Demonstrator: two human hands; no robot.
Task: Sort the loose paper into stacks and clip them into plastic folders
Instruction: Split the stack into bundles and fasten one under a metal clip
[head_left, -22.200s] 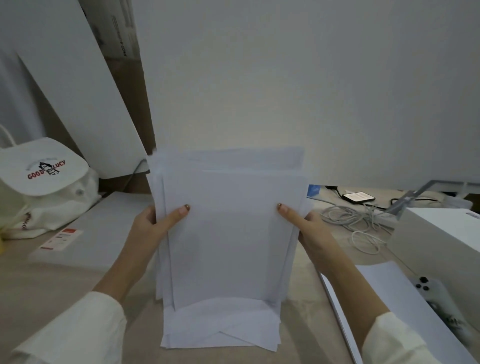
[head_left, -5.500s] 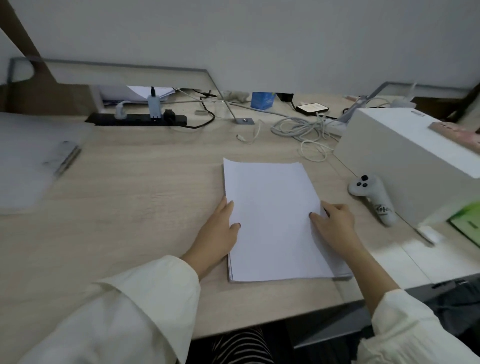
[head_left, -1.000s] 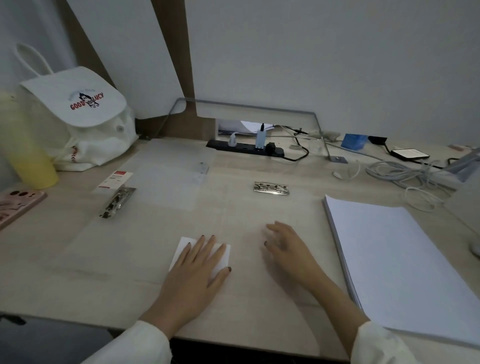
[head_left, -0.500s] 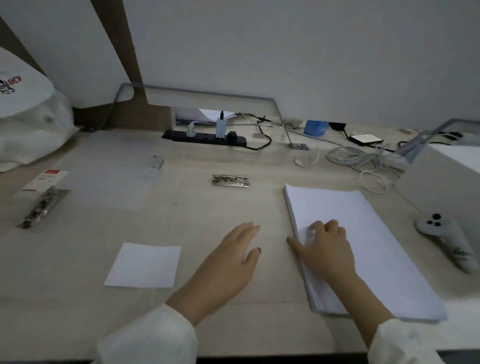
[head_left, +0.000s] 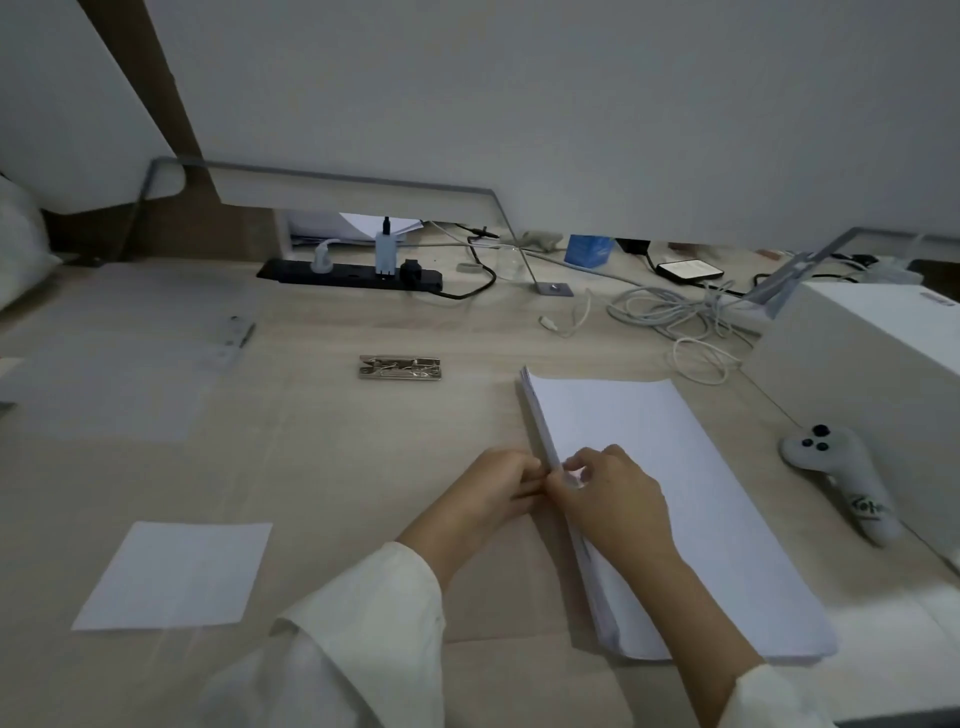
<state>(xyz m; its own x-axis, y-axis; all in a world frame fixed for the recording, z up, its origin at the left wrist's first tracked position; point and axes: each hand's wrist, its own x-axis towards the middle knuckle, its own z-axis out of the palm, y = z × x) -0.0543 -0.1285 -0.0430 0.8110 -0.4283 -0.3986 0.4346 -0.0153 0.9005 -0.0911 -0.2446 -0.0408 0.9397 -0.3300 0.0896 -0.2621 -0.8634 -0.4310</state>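
A thick stack of white paper (head_left: 691, 499) lies on the desk right of centre. My left hand (head_left: 498, 486) and my right hand (head_left: 608, 493) meet at the stack's left edge, fingers curled and pinching its top sheets. A clear plastic folder (head_left: 322, 467) lies open on the desk in front of me, with its metal clip (head_left: 400, 367) at the far side. A small white sheet (head_left: 174, 574) lies under the clear plastic at the near left. Another clear folder (head_left: 119, 358) with its own clip (head_left: 236, 332) lies at the far left.
A white game controller (head_left: 841, 478) lies right of the stack, beside a white box (head_left: 872, 364). A black power strip (head_left: 353, 273), tangled white cables (head_left: 670, 317) and a phone (head_left: 688, 270) line the back of the desk. A white bag (head_left: 21, 244) shows at the far left edge.
Both hands have come together at the stack's left edge. The left hand moved right off the folder; the right hand went from resting on the paper to pinching the edge.
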